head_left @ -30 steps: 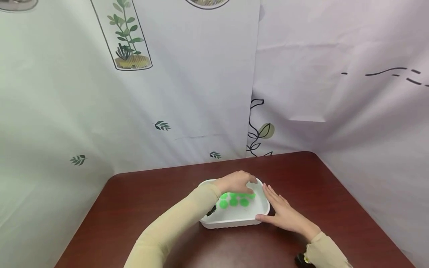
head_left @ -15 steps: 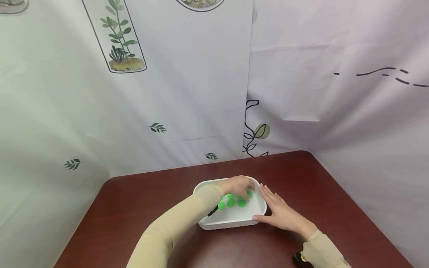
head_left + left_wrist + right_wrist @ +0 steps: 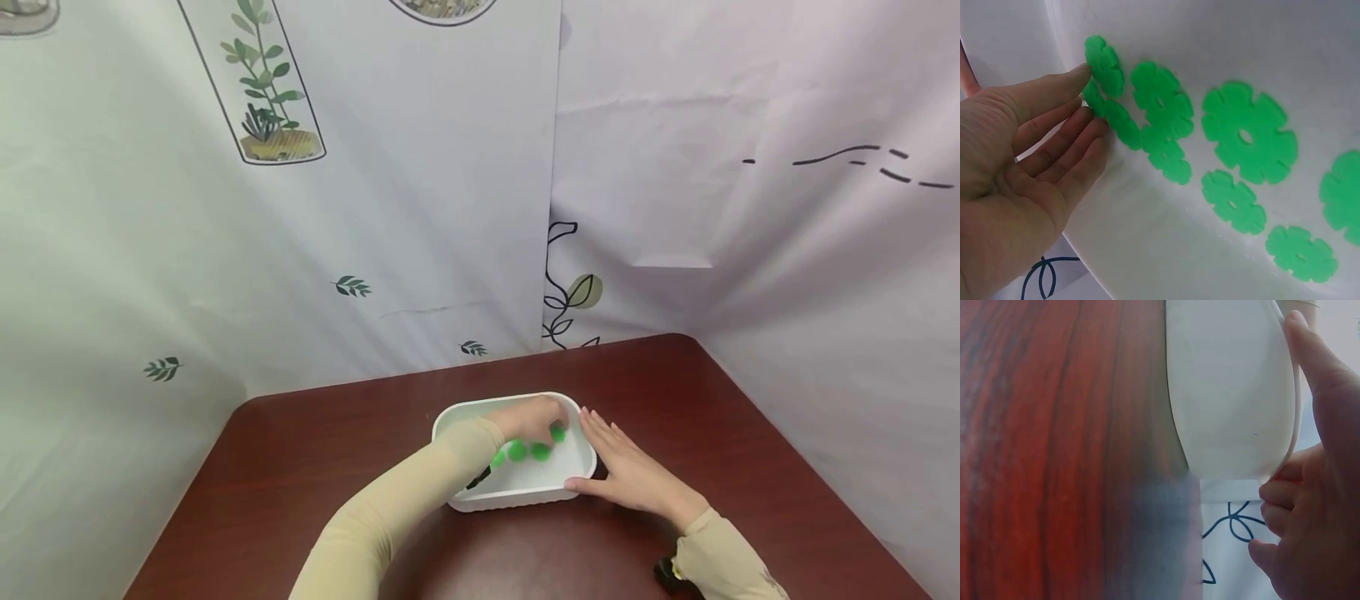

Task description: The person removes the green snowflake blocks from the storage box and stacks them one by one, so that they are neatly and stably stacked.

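Note:
A white tray point(image 3: 517, 498) with rounded corners stands on the table. Inside it lie several green flower-shaped notched discs point(image 3: 1247, 132) in rows. My left hand point(image 3: 528, 419) reaches into the tray's far right part. In the left wrist view the left hand point(image 3: 1041, 131) has its thumb and half-bent fingers apart, at the discs of the row's end. A small part of one disc point(image 3: 1092, 99) shows between thumb and fingers; I see no firm grip on it. My right hand point(image 3: 637, 477) rests against the tray's right end, fingers extended, thumb at the near corner.
The tray sits on a dark red-brown table point(image 3: 360, 433) with printed cloth point(image 3: 420, 192) hanging behind and beside it. Black wrist gear point(image 3: 667, 573) shows at my right sleeve. My left forearm point(image 3: 405, 492) crosses over the tray's left part.
My left hand has lowered from above the discs into the tray, its fingers now among the discs. The right hand stays at the tray's end. The head view has shifted slightly.

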`<state>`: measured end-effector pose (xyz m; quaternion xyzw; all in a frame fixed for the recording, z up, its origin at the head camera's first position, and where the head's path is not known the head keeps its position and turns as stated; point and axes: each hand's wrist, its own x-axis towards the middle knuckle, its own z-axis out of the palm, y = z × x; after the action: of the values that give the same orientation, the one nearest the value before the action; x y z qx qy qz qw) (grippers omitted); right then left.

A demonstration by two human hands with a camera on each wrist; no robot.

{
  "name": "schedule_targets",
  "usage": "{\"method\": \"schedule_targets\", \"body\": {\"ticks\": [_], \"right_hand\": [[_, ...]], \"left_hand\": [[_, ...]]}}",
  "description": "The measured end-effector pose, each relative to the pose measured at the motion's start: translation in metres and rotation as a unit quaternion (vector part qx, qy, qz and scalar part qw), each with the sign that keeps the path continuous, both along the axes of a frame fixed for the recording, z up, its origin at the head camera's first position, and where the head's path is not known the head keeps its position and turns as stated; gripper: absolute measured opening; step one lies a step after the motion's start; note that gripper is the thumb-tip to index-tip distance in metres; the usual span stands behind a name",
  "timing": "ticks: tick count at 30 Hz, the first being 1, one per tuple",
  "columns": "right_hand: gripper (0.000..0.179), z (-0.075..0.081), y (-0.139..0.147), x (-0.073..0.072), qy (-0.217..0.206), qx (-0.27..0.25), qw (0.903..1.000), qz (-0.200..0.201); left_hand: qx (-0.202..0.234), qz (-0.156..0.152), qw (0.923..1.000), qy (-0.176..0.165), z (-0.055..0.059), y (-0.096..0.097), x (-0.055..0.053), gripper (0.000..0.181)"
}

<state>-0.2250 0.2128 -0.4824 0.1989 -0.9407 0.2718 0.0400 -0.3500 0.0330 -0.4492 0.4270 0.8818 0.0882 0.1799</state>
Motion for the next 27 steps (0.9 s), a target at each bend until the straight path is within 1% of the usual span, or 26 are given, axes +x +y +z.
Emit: {"method": "schedule_targets", "body": {"ticks": [4,7,9,14,19,23,27], "right_hand": [[0.11,0.0002,-0.0003,0.0007,0.005,0.005,1.0,0.0],[0.11,0.0006,-0.0004,0.0008,0.008,0.006,0.9999,-0.001],[0.109,0.0014,-0.0007,0.001,0.008,0.005,1.0,0.0],[0.109,0.0014,-0.0016,0.0034,-0.001,-0.001,1.0,0.0],[0.109,-0.0017,-0.0012,0.0065,-0.005,0.001,1.0,-0.001],[0.109,-0.0017,-0.0006,0.0073,-0.001,0.001,1.0,-0.001],[0.109,0.0011,-0.0006,0.0068,-0.003,-0.005,1.0,-0.004]], "left_hand": [[-0.002,-0.007,0.9999,0.014,0.0035,0.0006,0.0033,0.036],[-0.012,-0.016,0.9993,0.031,0.006,0.0019,0.0038,0.031],[-0.018,-0.018,0.999,0.037,0.0057,0.0031,0.0031,0.028],[-0.025,-0.014,0.9992,0.029,0.0029,0.0055,0.0039,0.026],[-0.026,-0.019,0.9992,0.023,-0.001,0.0072,0.0058,0.026],[-0.028,-0.023,0.9988,0.033,-0.0034,0.0085,0.0067,0.026],[-0.029,-0.028,0.9981,0.046,-0.0009,0.0086,0.0077,0.025]]}}
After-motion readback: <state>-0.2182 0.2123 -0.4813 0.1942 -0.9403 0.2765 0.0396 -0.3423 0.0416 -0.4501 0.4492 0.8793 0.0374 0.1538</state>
